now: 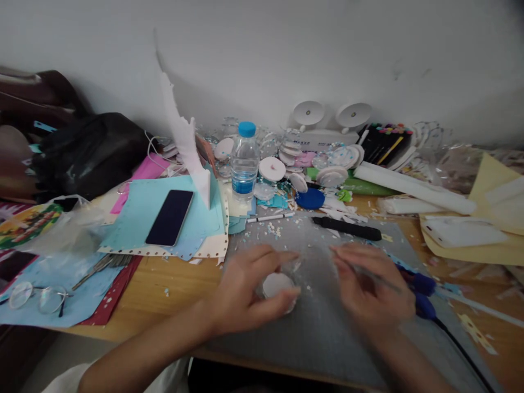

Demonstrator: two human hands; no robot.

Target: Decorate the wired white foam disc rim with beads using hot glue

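Observation:
My left hand (256, 292) curves round a small white disc (278, 286) that lies on the grey mat (315, 349), with the thumb at its near edge and the fingers at its far side. Clear plastic shows at the disc's far edge. To the right, above the mat, my right hand (370, 284) is closed in a pinch on a thin grey tool (379, 277), which lies across the fingers. Motion blurs this hand, and the tool's exact kind does not show. Beyond my hands rests a black marker (347, 228).
A water bottle (244, 164) stands behind the mat, with several white discs (272, 169) beside it. At left a phone (170, 218) lies on blue paper (126, 218), with glasses (39, 298) nearer. A blue-handled tool with a black cord (454, 341) lies at right.

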